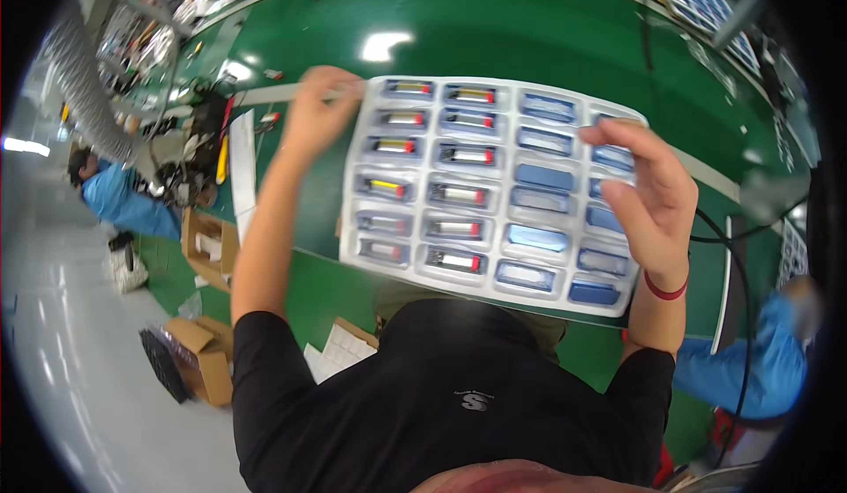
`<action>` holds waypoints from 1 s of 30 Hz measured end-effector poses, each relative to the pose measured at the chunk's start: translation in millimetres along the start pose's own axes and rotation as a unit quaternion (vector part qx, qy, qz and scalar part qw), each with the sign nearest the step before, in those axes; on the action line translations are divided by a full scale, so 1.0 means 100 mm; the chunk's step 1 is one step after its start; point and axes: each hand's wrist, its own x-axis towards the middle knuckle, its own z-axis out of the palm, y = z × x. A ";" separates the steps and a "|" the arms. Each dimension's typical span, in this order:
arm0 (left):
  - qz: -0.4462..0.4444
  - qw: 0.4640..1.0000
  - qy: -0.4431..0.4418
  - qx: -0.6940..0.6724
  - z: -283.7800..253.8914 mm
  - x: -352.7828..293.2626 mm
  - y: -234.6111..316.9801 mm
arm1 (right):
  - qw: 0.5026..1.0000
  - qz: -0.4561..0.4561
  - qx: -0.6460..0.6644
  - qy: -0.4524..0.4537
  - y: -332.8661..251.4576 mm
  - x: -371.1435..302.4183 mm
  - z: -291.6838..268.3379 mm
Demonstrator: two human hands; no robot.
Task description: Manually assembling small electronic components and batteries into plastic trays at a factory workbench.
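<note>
A white plastic tray with rows of compartments lies before me, its near edge at the front of the green table. In its two left columns sit small slim parts with red ends and silver or yellow middles. Blue flat rectangular pieces fill the two right columns. At the tray's far left corner, my left hand is curled, its fingertips on the rim and somewhat blurred. Over the right column hovers my right hand, thumb and fingers apart, with nothing visible between them; it hides some compartments.
The green table stretches away ahead. To the left are a white strip and a yellow-handled tool. A black cable hangs at right. Cardboard boxes stand on the floor. People in blue sleeves work on both sides.
</note>
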 end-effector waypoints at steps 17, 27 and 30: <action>-0.380 0.842 -0.121 0.364 -0.59 0.13 -3.27 | 0.944 -0.096 0.309 0.060 -0.61 -0.56 -0.03; -0.286 0.946 0.029 0.152 -0.04 0.47 -2.17 | 0.980 -0.093 0.099 0.144 -0.27 -0.07 -0.20; -0.163 0.981 0.055 -0.084 0.04 0.65 -1.10 | 0.984 -0.109 -0.076 0.122 0.02 0.10 -0.12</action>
